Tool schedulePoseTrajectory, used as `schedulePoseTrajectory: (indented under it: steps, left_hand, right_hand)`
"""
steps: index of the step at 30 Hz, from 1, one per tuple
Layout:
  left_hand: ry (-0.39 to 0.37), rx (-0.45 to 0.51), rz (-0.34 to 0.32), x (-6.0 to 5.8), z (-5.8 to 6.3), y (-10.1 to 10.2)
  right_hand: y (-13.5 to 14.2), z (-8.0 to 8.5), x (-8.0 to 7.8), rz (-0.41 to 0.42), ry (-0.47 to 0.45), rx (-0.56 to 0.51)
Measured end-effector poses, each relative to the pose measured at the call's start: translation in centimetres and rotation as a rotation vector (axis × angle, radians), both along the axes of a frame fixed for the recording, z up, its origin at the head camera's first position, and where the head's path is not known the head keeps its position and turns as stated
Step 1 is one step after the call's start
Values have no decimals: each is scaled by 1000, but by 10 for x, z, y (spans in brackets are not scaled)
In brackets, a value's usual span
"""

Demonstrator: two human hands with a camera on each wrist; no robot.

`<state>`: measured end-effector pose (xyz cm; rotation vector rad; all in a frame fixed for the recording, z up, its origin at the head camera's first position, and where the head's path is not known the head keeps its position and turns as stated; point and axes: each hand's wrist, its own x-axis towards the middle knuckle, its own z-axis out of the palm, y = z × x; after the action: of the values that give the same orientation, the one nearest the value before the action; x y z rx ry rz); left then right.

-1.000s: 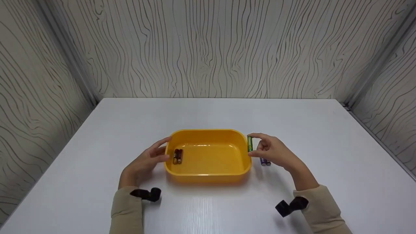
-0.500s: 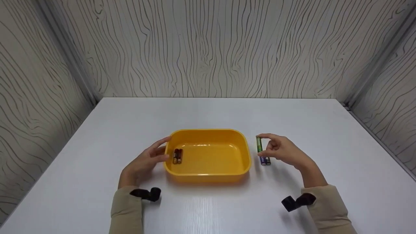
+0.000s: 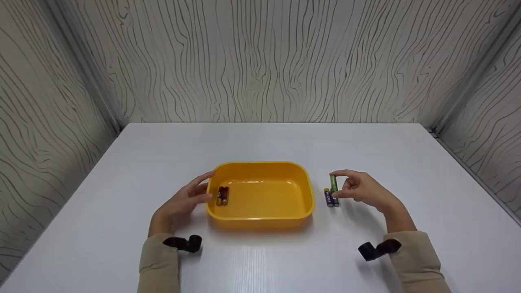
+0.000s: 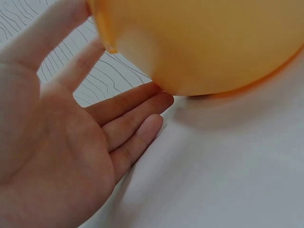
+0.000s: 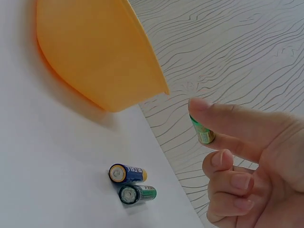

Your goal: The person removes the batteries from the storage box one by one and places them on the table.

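My right hand (image 3: pixel 362 190) pinches a green battery (image 3: pixel 333 181) lengthwise between thumb and forefinger, the other fingers curled in. In the right wrist view that battery (image 5: pixel 204 133) is held above the table. Below it, a blue battery with a yellow end (image 5: pixel 127 174) lies beside a dark green one (image 5: pixel 137 194); the head view shows the held battery overlapping this pair. My left hand (image 3: pixel 183 200) rests at the left side of a yellow plastic basin (image 3: pixel 260 219), its fingers extended and touching the wall and rim. Two dark red-brown batteries (image 3: pixel 222 195) lie side by side inside, at the left.
The basin stands on a white table (image 3: pixel 260 260), in front of a wood-grain patterned back wall (image 3: pixel 260 61). Similar panels rise on both sides. A black wrist camera (image 3: pixel 183 243) sits on the left sleeve, another (image 3: pixel 379 249) on the right.
My right hand has carried the green battery rightward, from the basin's right rim to over the two batteries on the table. The left hand and basin have stayed in place.
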<state>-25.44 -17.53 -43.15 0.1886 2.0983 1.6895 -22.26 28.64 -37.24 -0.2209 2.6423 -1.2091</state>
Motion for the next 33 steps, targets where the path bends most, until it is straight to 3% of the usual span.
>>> schedulePoseTrajectory:
  steps: [5,15,26,33]
  left_hand:
    - [-31,-19,34,1,2,0]
    - [10,-6,-13,0,3,-1]
    - [64,7,-59,-1,-1,-4]
    - [38,-14,-34,-1,-1,-3]
  right_hand:
    - [2,-4,-3,-19,-21,29]
    - [12,-11,-7,-62,-67,57]
    - [20,-22,-7,-43,-89,19]
    - [23,-29,-8,-43,-117,34]
